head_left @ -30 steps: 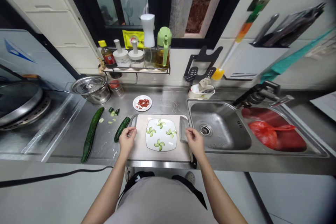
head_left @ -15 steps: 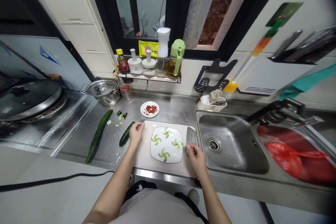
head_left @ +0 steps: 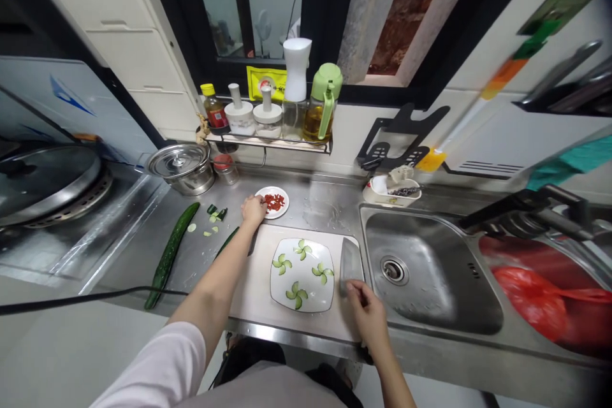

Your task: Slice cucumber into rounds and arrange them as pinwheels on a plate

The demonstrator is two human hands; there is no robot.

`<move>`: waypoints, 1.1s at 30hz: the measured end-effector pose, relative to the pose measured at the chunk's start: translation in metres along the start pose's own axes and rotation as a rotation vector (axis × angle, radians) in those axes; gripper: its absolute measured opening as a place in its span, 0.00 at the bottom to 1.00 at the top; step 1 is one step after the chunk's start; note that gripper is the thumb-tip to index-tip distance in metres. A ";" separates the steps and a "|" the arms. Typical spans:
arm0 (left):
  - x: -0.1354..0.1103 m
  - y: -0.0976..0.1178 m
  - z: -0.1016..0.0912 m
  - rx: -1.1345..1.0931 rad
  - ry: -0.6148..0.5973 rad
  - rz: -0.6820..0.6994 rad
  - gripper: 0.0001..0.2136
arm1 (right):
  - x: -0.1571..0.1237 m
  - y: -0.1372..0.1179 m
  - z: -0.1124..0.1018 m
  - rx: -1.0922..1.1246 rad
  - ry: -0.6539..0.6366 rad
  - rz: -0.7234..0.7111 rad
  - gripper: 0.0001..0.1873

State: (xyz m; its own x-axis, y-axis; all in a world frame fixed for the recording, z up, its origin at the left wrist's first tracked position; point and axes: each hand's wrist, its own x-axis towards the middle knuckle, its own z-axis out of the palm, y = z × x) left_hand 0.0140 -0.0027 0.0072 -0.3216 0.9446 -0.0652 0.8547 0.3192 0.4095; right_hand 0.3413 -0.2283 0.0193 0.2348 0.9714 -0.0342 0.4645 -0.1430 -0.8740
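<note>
My left hand (head_left: pixel 252 209) reaches across the counter to the small white dish of chopped red chilli (head_left: pixel 272 201), its curled fingers touching the dish's left rim. My right hand (head_left: pixel 366 309) rests at the near right corner of the pale cutting board (head_left: pixel 255 290), fingers curled beside the cleaver (head_left: pixel 350 262) that lies flat on the board. A square white plate (head_left: pixel 302 265) with several pinwheels of green cucumber slices sits in the middle of the board.
A whole cucumber (head_left: pixel 172 254), a cut piece (head_left: pixel 227 241) partly behind my arm, and scraps (head_left: pixel 210 220) lie left of the board. A lidded steel pot (head_left: pixel 181 167), a condiment rack (head_left: pixel 268 108), a sink (head_left: pixel 421 274) and a red bag (head_left: pixel 530 306) surround the board.
My left hand left the board's left edge and moved forward to the chilli dish. My right hand stayed by the cleaver. The camera shifted slightly.
</note>
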 end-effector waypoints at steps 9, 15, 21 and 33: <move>0.013 0.005 0.012 0.060 -0.014 0.005 0.08 | 0.005 0.002 0.001 -0.025 -0.021 0.021 0.28; 0.010 -0.002 0.013 -0.492 0.001 -0.145 0.05 | 0.008 0.003 0.003 -0.040 -0.032 -0.012 0.27; -0.016 0.004 0.008 -0.868 -0.038 -0.182 0.16 | 0.012 -0.015 0.012 -0.040 -0.073 -0.063 0.26; -0.140 0.036 -0.037 -1.392 -0.459 -0.046 0.20 | 0.064 -0.125 0.040 -0.152 -0.243 -0.518 0.15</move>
State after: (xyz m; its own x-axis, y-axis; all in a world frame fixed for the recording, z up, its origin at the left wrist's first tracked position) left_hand 0.0747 -0.1258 0.0652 0.0454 0.9615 -0.2709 -0.3126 0.2712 0.9103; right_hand 0.2644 -0.1410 0.1072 -0.2490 0.9349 0.2529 0.5875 0.3534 -0.7280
